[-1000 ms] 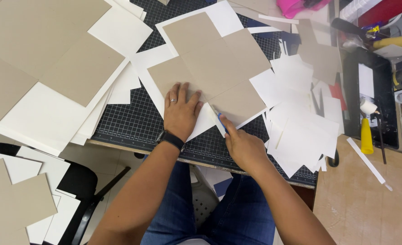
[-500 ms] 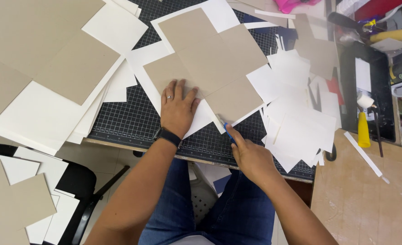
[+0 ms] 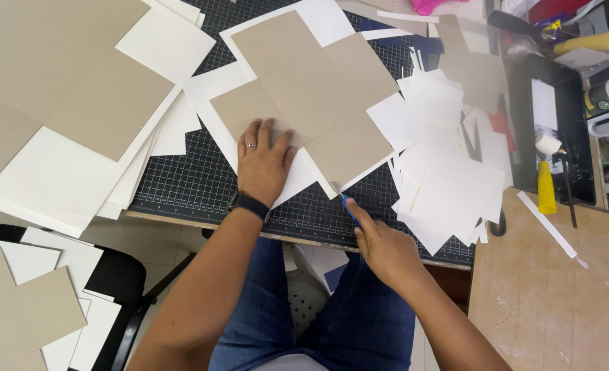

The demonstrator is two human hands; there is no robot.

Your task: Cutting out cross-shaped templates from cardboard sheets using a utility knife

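While the left hand [image 3: 263, 161] is pressing flat, fingers spread, on the cardboard [image 3: 311, 89], the right hand [image 3: 383, 247] is gripping a blue knife [image 3: 348, 206] closed-fisted.

a craft workshop: gridded cutting mat [image 3: 201, 180], stacked card sheets [image 3: 64, 103], paper offcuts [image 3: 449, 185], glue bottle [image 3: 546, 187].
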